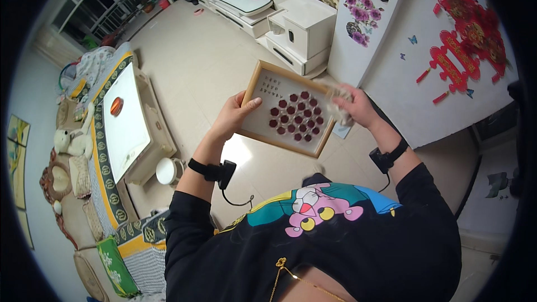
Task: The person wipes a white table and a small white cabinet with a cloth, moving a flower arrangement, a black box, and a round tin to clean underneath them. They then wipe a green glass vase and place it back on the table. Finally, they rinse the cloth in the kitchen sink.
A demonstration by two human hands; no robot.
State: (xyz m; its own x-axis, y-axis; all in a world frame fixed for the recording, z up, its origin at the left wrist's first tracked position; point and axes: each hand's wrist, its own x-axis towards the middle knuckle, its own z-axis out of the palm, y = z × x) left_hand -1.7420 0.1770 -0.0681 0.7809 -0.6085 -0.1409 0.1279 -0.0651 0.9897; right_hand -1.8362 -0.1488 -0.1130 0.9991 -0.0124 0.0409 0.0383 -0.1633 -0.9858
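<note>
My left hand (237, 113) grips the left side of a wooden picture frame (285, 148), thumb over its front edge. Inside the frame, dark red flower-like pieces (299, 119) form a cluster on a pale backing, with a few lines of writing near the top left. At the frame's right edge my right hand (356, 105) holds a crumpled light cloth (340, 109) against it. The cloth is blurred, and the fingers behind it are partly hidden. The frame is held tilted in the air above the tiled floor.
A low white coffee table (126, 121) bearing a red dish (116, 106) stands left, with a white stool (167, 171) beside it. Beyond is a long sofa (79, 214). A white TV cabinet (310, 25) stands ahead; a white wall (402, 92) with red hanging ornaments rises right.
</note>
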